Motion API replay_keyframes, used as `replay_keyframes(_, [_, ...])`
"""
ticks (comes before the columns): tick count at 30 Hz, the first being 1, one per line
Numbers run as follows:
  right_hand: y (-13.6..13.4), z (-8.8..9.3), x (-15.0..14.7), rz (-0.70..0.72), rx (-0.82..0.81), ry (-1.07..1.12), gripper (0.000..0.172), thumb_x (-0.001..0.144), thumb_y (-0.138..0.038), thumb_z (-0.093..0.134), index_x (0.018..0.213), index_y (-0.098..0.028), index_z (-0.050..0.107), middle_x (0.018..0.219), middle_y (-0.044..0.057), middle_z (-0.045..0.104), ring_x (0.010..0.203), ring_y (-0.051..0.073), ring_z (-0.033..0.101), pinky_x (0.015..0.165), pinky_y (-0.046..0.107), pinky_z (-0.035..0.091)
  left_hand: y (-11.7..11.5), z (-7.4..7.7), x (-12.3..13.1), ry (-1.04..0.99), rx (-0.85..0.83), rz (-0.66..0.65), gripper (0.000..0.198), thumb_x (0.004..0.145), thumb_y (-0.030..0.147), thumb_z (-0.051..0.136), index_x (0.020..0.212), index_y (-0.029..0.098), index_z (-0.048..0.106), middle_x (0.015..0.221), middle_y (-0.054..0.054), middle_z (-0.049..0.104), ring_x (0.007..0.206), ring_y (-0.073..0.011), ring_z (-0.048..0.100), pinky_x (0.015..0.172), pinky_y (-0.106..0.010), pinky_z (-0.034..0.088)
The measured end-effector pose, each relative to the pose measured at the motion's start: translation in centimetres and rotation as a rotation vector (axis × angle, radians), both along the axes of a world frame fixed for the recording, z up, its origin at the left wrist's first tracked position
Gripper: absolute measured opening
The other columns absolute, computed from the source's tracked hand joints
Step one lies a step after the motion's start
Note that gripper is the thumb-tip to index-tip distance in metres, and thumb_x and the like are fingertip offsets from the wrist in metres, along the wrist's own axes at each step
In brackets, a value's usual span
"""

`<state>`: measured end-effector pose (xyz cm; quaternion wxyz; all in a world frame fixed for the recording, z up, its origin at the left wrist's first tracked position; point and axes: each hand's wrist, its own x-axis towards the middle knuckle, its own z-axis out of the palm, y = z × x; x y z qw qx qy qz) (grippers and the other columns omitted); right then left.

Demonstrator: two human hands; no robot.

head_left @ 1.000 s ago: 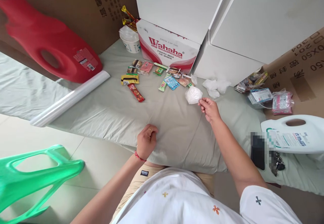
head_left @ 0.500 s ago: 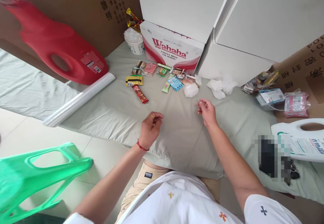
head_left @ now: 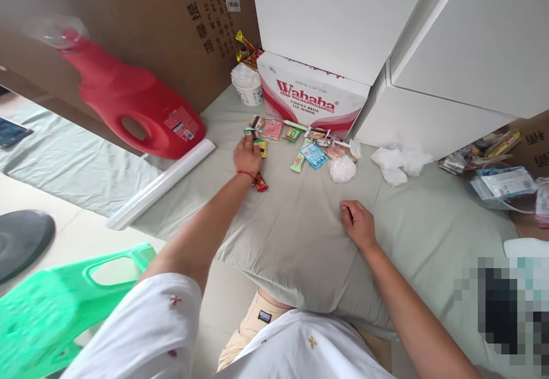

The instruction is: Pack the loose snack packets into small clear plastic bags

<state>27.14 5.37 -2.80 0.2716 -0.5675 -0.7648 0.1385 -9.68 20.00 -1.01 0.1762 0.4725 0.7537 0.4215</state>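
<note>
My left hand (head_left: 247, 158) reaches over the left group of small snack packets, covering part of a yellow packet (head_left: 263, 149) and a red packet (head_left: 260, 183). Its fingertips are near a green-edged packet, and whether they grip anything is hidden. Curled and closed, my right hand (head_left: 359, 223) rests on the grey-green cloth with nothing visible in it. Between and beyond the hands lie a pink packet (head_left: 273, 129), a green packet (head_left: 293, 134), a light green packet (head_left: 297, 161), a blue packet (head_left: 314, 155) and a clear plastic bundle (head_left: 342, 169).
Behind the packets stand a white and red Wahaha box (head_left: 313, 96) and a paper cup (head_left: 249, 93). A red jug (head_left: 141, 107) and a white roll (head_left: 160, 184) lie left. Crumpled plastic (head_left: 401, 163) is on the right, a green stool (head_left: 55, 304) lower left.
My left hand has moved forward and left onto the snack packets, covering part of them. My right hand has drawn back slightly and its fingers have curled in. The view has shifted left.
</note>
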Motion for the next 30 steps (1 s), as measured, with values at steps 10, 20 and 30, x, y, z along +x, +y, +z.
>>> replay_keyframes(10, [-0.2,0.3,0.1,0.003,0.008,0.012,0.026,0.104,-0.029,0.046,0.103,-0.021,0.070,0.092,0.007,0.073,0.082,0.022,0.069,0.075,0.035,0.052,-1.8,-1.1,15.6,-0.169,0.002,-0.089,0.047,0.102,0.041,0.044,0.138,0.014,0.058,0.159,-0.021,0.045,0.155,-0.0317,0.033,0.129,-0.050,0.026])
replay_keyframes(20, [-0.2,0.5,-0.1,-0.009,-0.012,0.008,0.025,0.103,-0.028,0.047,0.103,-0.021,0.070,0.090,0.006,0.073,0.079,0.021,0.069,0.073,0.034,0.052,7.9,2.9,-2.0,0.078,0.031,0.090,0.047,0.103,0.050,0.046,0.125,0.016,0.068,0.150,-0.019,0.055,0.148,-0.0321,0.039,0.126,-0.057,0.025])
replay_keyframes(30, [-0.3,0.6,0.0,0.008,0.000,0.007,0.022,0.104,-0.026,0.048,0.104,-0.021,0.069,0.089,0.005,0.072,0.078,0.020,0.070,0.072,0.033,0.052,7.9,-2.3,5.6,-0.088,-0.164,-0.332,0.061,0.102,0.058,0.046,0.146,0.016,0.057,0.166,-0.016,0.044,0.161,-0.0272,0.027,0.131,-0.047,0.022])
